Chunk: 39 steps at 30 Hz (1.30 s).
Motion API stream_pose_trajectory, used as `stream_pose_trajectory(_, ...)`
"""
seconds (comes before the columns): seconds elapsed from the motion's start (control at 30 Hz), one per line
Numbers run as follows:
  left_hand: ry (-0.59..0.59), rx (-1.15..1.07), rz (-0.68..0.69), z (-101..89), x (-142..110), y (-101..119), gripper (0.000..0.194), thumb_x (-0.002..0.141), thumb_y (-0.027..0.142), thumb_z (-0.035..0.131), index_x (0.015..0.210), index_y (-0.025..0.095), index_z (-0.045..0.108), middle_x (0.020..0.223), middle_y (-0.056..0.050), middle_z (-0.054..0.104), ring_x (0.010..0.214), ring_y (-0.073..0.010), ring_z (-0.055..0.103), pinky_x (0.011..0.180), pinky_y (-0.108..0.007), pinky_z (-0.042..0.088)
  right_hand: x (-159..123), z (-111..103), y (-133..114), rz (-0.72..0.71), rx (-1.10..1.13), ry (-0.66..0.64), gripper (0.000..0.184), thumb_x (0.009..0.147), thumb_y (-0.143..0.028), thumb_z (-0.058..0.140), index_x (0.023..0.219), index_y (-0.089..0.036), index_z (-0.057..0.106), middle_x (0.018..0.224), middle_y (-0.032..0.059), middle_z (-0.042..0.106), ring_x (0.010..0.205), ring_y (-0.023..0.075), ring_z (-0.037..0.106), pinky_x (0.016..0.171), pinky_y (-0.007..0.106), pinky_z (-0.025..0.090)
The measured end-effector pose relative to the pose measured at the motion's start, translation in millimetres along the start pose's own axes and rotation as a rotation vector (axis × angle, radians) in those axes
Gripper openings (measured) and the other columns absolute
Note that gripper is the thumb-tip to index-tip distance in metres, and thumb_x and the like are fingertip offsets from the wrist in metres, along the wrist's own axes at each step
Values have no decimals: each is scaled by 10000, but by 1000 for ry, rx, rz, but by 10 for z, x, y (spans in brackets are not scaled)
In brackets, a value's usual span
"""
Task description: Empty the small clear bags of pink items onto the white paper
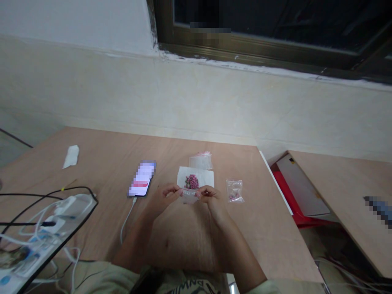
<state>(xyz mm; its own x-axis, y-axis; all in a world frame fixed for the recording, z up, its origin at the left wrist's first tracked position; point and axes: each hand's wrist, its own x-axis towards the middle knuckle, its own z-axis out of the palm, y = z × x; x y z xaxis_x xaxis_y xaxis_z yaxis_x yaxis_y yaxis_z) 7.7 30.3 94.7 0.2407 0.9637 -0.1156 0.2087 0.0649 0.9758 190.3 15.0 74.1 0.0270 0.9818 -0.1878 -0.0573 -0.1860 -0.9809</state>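
Note:
Between my two hands a small clear zip bag (pixel 190 197) is stretched by its top edge. My left hand (pixel 168 195) pinches its left corner, and my right hand (pixel 210 194) pinches the right one. Just beyond the bag, a pile of small pink and green beads (pixel 191 182) lies on a sheet of white paper (pixel 208 178). Behind the paper rest clear bags with red zip strips (pixel 201 160). To the right of my right hand lies another clear bag (pixel 234 190) with a few pink pieces in its bottom.
A lit phone (pixel 142 179) on a white cable lies left of my hands. Power strips (pixel 64 216) with tangled cables fill the near left. A white paper scrap (pixel 71 156) lies at the back left. A gap with a red object (pixel 288 200) separates the second table (pixel 343 175).

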Motion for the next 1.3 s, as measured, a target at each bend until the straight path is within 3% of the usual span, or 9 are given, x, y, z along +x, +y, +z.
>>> stream_pose_trajectory(0.2, 68, -26, -10, 51, 21, -18, 161, 696, 297, 578, 598, 172, 604, 602, 14, 599, 608, -144, 524, 557, -215, 390, 39, 73, 61, -93, -37, -49, 199, 682, -383, 602, 705, -185, 608, 705, 20, 629, 639, 146, 538, 615, 269, 401)
stream_pose_trajectory(0.37, -19, 3, 10, 97, 56, 1, 151, 696, 325, 582, 673, 188, 641, 629, 9, 616, 630, -153, 538, 557, -214, 396, 88, 112, 63, -98, -31, -20, 201, 661, -381, 627, 649, -183, 597, 660, 15, 628, 627, 151, 548, 613, 276, 416)
stream_pose_trajectory(0.5, -24, 76, 76, 110, 107, 69, 164, 701, 326, 582, 636, 191, 648, 635, -2, 613, 656, -160, 538, 599, -221, 399, 127, 137, 40, -118, -39, -41, 237, 659, -421, 620, 678, -185, 604, 637, 11, 617, 586, 140, 534, 576, 266, 416)
stream_pose_trajectory(0.73, -136, 107, 78, 25, 216, 55, 182, 730, 323, 562, 672, 191, 674, 685, -24, 637, 696, -175, 559, 633, -236, 408, 172, 119, -52, -53, 75, -49, 273, 622, -437, 653, 606, -178, 566, 595, 1, 596, 562, 133, 526, 569, 262, 413)
stream_pose_trajectory(0.87, -70, 23, 27, 18, 263, 18, 221, 739, 356, 551, 674, 178, 665, 652, -11, 638, 639, -161, 555, 586, -228, 405, 178, 148, 35, -17, 102, -118, 320, 650, -500, 608, 671, -182, 570, 629, 6, 608, 589, 141, 543, 586, 268, 420)
stream_pose_trajectory(1.0, -3, -55, 9, 30, 262, -73, 252, 750, 386, 534, 816, 185, 672, 729, -18, 664, 696, -175, 574, 613, -233, 418, 114, 96, 249, 10, 76, -136, 337, 665, -498, 590, 582, -183, 504, 518, -25, 533, 479, 112, 476, 510, 242, 375)
stream_pose_trajectory(1.1, 97, -19, 10, -14, 219, -201, 254, 730, 392, 547, 835, 195, 668, 774, -27, 664, 734, -184, 577, 668, -246, 422, 56, -132, 334, -6, 6, 36, 338, 668, -495, 573, 562, -190, 473, 473, -36, 475, 439, 108, 429, 459, 235, 331)
stream_pose_trajectory(1.3, 79, 283, -101, -157, 99, -503, 322, 790, 423, 373, 763, 182, 584, 826, -50, 631, 831, -207, 563, 775, -318, 428, 44, -895, 278, -87, -456, 662, 303, 685, -457, 487, 618, -164, 518, 566, 37, 556, 532, 172, 502, 501, 273, 354)
